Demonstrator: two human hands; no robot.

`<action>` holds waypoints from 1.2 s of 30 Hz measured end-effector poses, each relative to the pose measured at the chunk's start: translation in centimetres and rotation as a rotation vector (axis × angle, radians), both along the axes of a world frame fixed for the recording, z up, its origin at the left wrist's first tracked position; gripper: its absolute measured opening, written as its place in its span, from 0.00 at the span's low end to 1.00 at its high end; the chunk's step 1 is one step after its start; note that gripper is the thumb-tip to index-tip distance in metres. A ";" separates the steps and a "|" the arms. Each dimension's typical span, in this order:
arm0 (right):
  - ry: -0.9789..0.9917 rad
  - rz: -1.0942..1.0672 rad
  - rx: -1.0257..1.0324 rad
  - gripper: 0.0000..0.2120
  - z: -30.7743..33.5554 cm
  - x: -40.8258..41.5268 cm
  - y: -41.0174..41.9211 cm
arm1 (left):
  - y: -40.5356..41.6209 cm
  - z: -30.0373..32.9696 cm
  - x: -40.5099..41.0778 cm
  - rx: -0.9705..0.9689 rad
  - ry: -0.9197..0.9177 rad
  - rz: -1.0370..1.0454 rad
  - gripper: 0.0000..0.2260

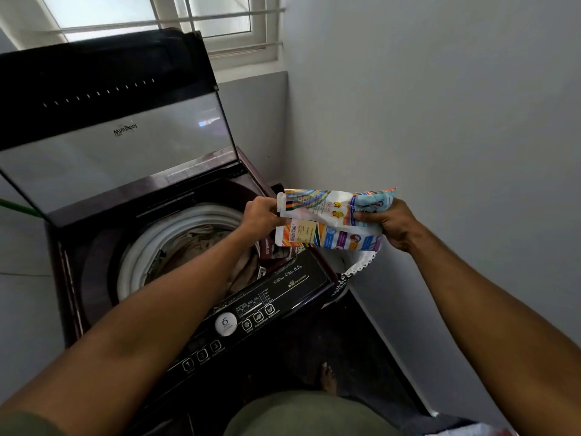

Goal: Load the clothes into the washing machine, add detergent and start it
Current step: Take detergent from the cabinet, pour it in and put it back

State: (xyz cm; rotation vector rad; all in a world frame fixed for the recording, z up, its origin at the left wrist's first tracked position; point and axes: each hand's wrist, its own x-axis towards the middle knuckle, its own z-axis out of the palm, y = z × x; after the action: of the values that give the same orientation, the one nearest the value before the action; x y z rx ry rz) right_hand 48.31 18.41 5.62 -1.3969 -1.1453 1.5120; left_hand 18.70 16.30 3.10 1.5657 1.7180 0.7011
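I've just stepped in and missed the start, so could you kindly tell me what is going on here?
A person is standing at a top-loading washing machine with its lid raised. Clothes already lie in the drum. The left hand pinches one end of a detergent packet and the right hand grips the other end, holding it just to the right of the drum opening. No detergent is seen pouring yet.

Daylight from the window (201, 17) glares on the raised lid (125, 146); floor dim, edges bowed by wide-angle distortion.

Head-worn view, forward and downward.
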 end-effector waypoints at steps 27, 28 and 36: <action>-0.182 -0.078 0.089 0.22 1.5 -1.3 -1.8 | -0.4 -1.7 0.2 -0.006 -0.034 0.022 0.12; -0.183 -0.081 0.091 0.22 1.6 -1.4 -1.9 | -0.4 -1.8 0.2 -0.009 -0.039 0.027 0.12; -0.210 -0.100 0.118 0.22 2.3 -2.4 -2.3 | -0.5 -2.4 -0.2 0.014 -0.120 0.038 0.13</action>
State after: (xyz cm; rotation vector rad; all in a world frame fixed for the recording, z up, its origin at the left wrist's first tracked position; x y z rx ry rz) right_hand 45.89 16.15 7.93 -1.5349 -1.2508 1.2299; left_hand 18.45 15.82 0.65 1.4731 1.6617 0.8116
